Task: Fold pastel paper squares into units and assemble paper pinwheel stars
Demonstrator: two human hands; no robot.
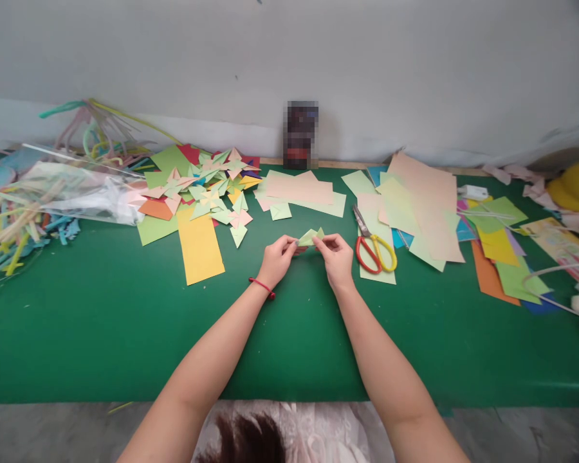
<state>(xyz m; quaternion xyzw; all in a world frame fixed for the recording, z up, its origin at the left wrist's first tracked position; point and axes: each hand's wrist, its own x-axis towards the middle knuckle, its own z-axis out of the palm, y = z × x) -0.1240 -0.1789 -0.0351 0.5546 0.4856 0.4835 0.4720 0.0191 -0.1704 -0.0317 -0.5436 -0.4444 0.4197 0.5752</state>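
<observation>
Between my two hands is a small piece of folded light green paper [309, 238], raised just above the green table. My left hand [278, 258], with a red cord on its wrist, pinches the paper's left end. At the right end, the thumb and fingers of my right hand [336, 258] are closed on it. Just beyond lies a small folded green paper square [281, 211], near pink and green paper strips [299, 188]. Scissors [372, 247] with one red and one yellow handle rest right of my right hand, on pale green paper.
Folded paper pinwheel shapes [212, 196] are heaped at back left, by a yellow sheet [201, 247]. Fuzzy coloured stems [19, 225] and a plastic bag [91, 193] lie far left. Pink sheets [424, 199], coloured paper [496, 247] and a white cable [554, 302] are right. A blurred dark phone-like object [301, 135] leans on the wall.
</observation>
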